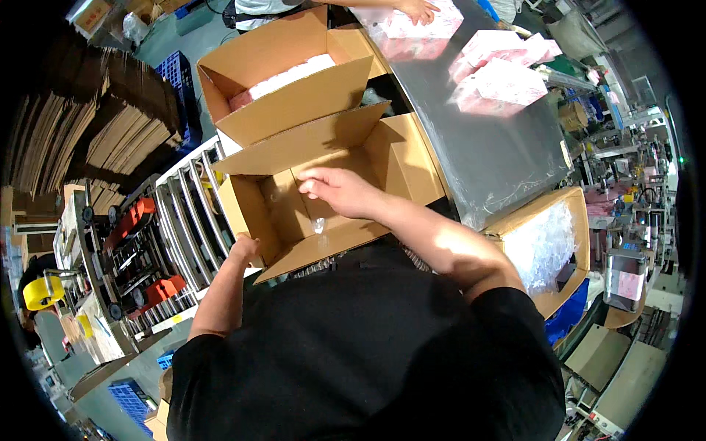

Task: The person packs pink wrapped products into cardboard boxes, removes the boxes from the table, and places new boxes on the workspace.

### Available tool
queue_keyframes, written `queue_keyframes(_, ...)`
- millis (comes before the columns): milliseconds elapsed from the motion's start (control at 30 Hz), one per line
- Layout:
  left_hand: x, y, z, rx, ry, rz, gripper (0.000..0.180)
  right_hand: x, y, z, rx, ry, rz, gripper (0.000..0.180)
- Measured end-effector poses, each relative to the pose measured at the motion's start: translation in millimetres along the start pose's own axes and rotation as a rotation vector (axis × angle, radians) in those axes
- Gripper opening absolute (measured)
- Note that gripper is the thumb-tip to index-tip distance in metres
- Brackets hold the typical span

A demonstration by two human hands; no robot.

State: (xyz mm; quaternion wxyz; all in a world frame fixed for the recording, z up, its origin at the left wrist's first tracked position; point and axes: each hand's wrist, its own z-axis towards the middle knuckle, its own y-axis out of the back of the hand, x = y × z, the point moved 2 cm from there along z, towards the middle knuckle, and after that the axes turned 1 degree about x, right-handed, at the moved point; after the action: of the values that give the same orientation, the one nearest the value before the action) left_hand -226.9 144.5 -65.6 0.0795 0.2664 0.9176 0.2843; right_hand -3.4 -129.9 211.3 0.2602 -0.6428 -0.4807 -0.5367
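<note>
In front of me stands an open cardboard box (pixel 405 160) with its flaps up. At its near left corner, my left hand (pixel 246 248) is closed over the edge of the cardboard. My right hand (pixel 338 192) hovers above the box opening with its fingers curled in; whatever they may hold is hidden. Below that hand, a small clear plastic piece (pixel 318 225) shows against the inside of the box. Behind stands a second open carton (pixel 294 101) with white and pink packs (pixel 293 76) inside.
A roller conveyor (pixel 193 213) runs at the left. On the dark table (pixel 478 158) to the right are pink-white packs (pixel 501 87); another person's hand (pixel 418 10) rests on one. A carton of clear plastic (pixel 544 246) stands nearer. Flattened cardboard (pixel 51 140) is stacked far left.
</note>
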Motion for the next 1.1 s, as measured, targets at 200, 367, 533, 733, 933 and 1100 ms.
queue_keyframes(200,-2,7,4,-0.026,-0.143,0.276,0.051,173,27,-111,0.605,0.862,0.270,0.038)
queue_keyframes(367,-15,71,-55,0.068,-0.133,0.507,0.052,175,103,-159,0.507,1.045,0.132,0.036)
queue_keyframes(533,-226,173,-174,-0.059,-0.454,0.547,0.029,140,222,-213,-0.097,1.084,0.003,0.036)
queue_keyframes(733,-540,194,-222,-0.661,-1.431,0.155,0.053,-73,429,-195,-1.019,0.375,0.232,0.068)
queue_keyframes(933,-830,197,-192,-0.850,-1.411,0.163,0.067,-220,529,-126,-1.349,0.022,0.733,0.097)
queue_keyframes(1100,-856,157,-214,-0.425,-1.192,0.246,0.083,-249,565,-92,-1.203,0.196,0.952,0.087)
